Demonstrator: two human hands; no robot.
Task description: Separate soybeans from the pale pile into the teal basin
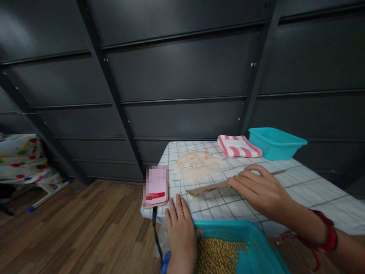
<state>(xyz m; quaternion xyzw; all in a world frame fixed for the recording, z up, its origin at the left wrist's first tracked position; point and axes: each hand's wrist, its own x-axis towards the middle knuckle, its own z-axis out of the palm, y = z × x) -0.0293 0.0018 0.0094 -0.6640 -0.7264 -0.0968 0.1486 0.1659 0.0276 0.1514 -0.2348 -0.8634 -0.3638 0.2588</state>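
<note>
My right hand [261,190] is closed around a long strip of brown cardboard [209,187], held edge-down across the checked tablecloth. The strip's left end is beside a few crumbs. Just beyond it lies a pale, sandy-looking patch of powder [199,167] with tan bits along its far side. My left hand [181,232] lies with fingers stretched forward onto the table's front edge, its thumb over the rim of a teal tub [236,225]. Inside that tub are many round yellow-brown beans [216,255], which look like soybeans.
A pink phone [156,186] sits at the table's left edge, a black cord [155,228] hanging below. At the back are a folded pink-and-white towel [238,146] and another teal tub [276,144]. Dark wall panels [182,72] rise behind; a dotted cloth [23,156] covers a table at left.
</note>
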